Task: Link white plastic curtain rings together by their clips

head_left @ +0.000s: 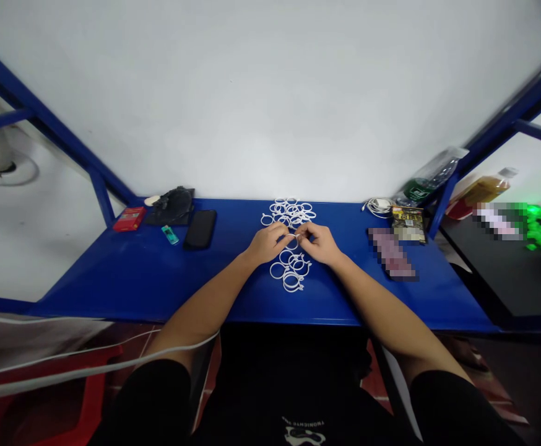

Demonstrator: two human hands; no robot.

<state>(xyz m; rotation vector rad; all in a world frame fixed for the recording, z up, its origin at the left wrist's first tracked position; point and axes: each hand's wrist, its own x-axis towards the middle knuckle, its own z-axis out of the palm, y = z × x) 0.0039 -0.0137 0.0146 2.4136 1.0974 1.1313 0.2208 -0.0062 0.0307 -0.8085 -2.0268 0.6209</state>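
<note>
Between my two hands is a white plastic ring [291, 243], held near the middle of the blue table. My left hand [268, 242] pinches it from the left side. From the right, my right hand [319, 243] grips the same ring near its upper edge, fingers curled. Just beyond the hands lies a pile of white rings [293, 210], several of them overlapping. Closer to me is a second loose group of white rings [293, 272], some showing small clip-like tabs. My fingers partly cover the held ring.
On the left of the blue table [252, 303] are a black phone [200, 229], a teal lighter [169, 235], a red box [130, 219] and black plastic [174, 207]. At right lie a white cable [378, 207], a packet [408, 224] and a plastic bottle [431, 178].
</note>
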